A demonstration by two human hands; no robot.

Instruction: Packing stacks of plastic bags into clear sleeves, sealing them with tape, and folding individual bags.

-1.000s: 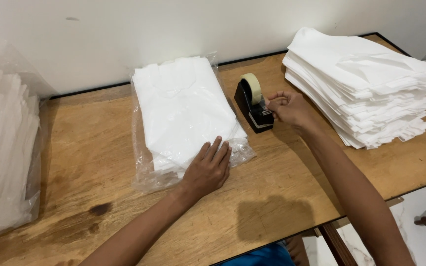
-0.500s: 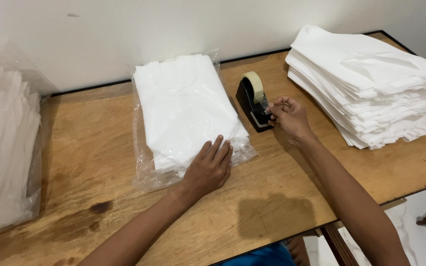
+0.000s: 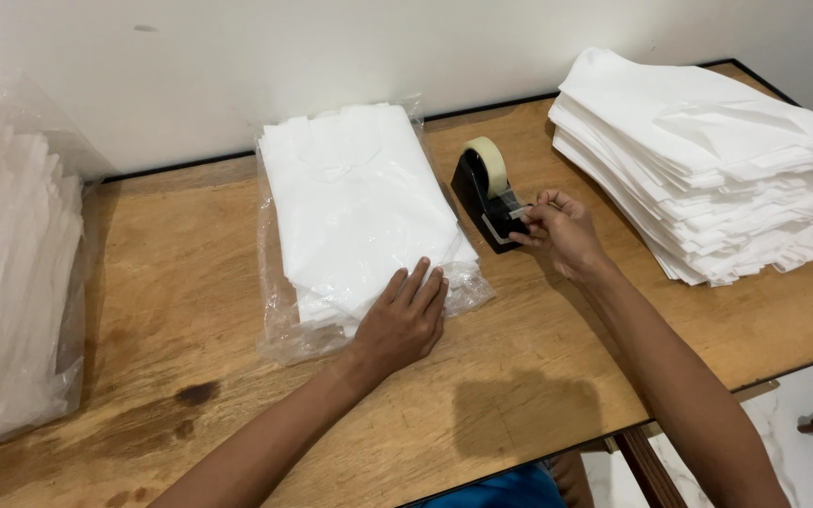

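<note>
Left hand (image 3: pixel 405 320) lies flat, fingers spread open, pressing the near edge of the clear plastic bag of folded white sheets (image 3: pixel 361 212), mid-worktop; right hand (image 3: pixel 557 230) sits just right of it at the black tape dispenser w/ pale tape roll (image 3: pixel 487 193), fingers pinched shut on the tape end at the cutter. To do it well: keep the left palm weighting the bag's near flap so it can't spring open; draw tape straight toward the near side, then tear down against the blade; keep the strip off the wooden worktop (image 3: pixel 190 310). Tall stack of white folded sheets (image 3: pixel 708 160) far right; bagged white bundle (image 3: pixel 7 263) far left.
</note>
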